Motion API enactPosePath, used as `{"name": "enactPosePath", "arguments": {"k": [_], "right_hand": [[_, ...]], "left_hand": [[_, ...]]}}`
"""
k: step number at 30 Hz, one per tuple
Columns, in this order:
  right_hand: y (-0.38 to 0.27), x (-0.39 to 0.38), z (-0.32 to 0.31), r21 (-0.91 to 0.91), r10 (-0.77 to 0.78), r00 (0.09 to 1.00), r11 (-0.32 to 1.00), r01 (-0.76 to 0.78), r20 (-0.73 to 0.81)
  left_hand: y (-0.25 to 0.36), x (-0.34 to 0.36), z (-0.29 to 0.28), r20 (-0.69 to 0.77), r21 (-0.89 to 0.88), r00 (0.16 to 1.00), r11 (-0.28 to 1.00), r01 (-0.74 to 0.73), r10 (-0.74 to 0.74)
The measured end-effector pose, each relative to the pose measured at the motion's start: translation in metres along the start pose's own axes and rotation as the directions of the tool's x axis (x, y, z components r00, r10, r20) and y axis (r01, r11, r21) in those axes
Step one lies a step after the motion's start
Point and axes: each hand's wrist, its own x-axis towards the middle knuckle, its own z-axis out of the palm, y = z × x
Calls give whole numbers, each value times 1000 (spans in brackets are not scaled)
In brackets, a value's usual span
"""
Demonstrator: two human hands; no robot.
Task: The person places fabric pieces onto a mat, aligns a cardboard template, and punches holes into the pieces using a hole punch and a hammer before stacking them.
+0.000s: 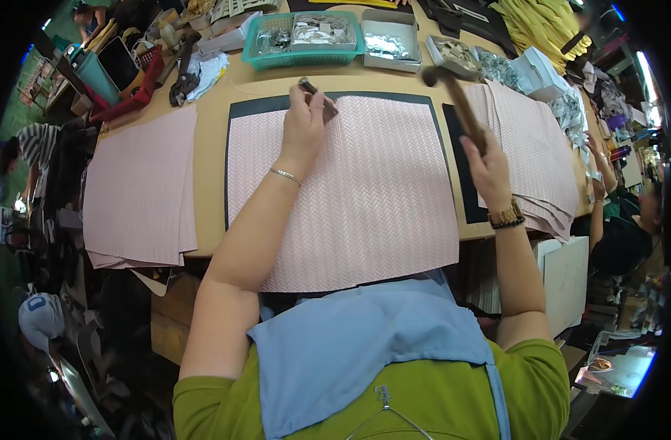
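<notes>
A pink sheet with a woven chevron texture (379, 205) lies in front of me, over a dark board (240, 106). Near the sheet's top middle, my left hand (302, 125) is closed on a small metal tool (306, 85), its lower part resting by a vertical seam or fold. My right hand (486, 165) grips a hammer (460, 103) by its wooden handle, the head raised above the board's upper right. A second dark panel (464, 198) shows beside the sheet's right edge.
Pink sheet stacks lie left (137, 183) and right (533, 161). Along the back are a teal tray (265, 55), white boxes (390, 51), a red basket (141, 88) and yellow material (526, 26). A co-worker (621, 224) works at the right; another person (93, 26) is at the far left.
</notes>
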Motion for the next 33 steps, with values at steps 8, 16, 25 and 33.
{"name": "enactPosePath", "arguments": {"k": [8,16,25,33], "right_hand": [[59,-51,-48,-786,148,979,585,-199,-139],[-36,-51,30,-562,-74,982,811,160,173],[-34,-50,25,104,60,993,993,-50,-98],[103,0,-277,-282,182,925,917,-282,-334]], "left_hand": [[-8,23,-26,-138,-226,986,972,61,-93],[17,31,-167,-262,344,962,939,17,79],[10,-91,-310,-335,890,933,280,359,-131],[7,-79,-331,-368,847,919,357,394,-140]]}}
